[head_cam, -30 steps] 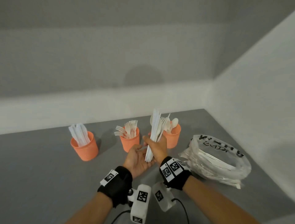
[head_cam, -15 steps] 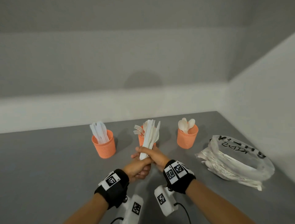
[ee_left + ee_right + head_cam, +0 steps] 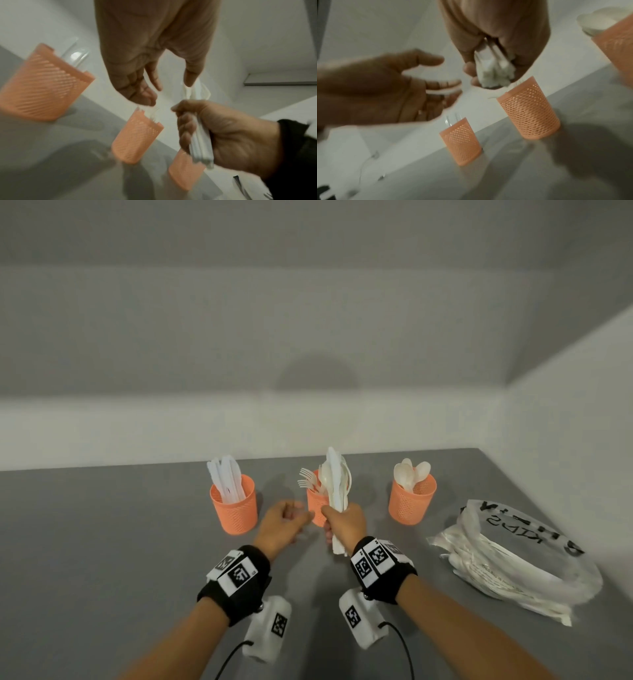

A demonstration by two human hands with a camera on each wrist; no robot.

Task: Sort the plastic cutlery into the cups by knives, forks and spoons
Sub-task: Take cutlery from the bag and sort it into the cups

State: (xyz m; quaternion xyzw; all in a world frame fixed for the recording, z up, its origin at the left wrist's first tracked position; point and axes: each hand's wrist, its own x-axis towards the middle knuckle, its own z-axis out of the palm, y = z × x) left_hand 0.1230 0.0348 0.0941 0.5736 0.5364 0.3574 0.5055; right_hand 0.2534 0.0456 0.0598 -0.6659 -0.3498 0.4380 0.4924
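Note:
Three orange mesh cups stand in a row on the grey table: the left cup (image 3: 234, 506) holds knives, the middle cup (image 3: 315, 508) holds forks, the right cup (image 3: 411, 501) holds spoons. My right hand (image 3: 344, 523) grips an upright bundle of white plastic cutlery (image 3: 337, 484) in front of the middle cup. In the right wrist view the bundle's handle ends (image 3: 494, 70) stick out of the fist. My left hand (image 3: 282, 523) hovers just left of the bundle, fingers relaxed and holding nothing (image 3: 412, 88).
A clear plastic bag (image 3: 513, 556) with black lettering and more white cutlery inside lies on the table to the right. White walls close off the back and the right side. Cables trail from the wrist cameras near the front edge.
My left hand has let go of the bundle's lower end and moved left, open. The right hand keeps the bundle upright in front of the fork cup.

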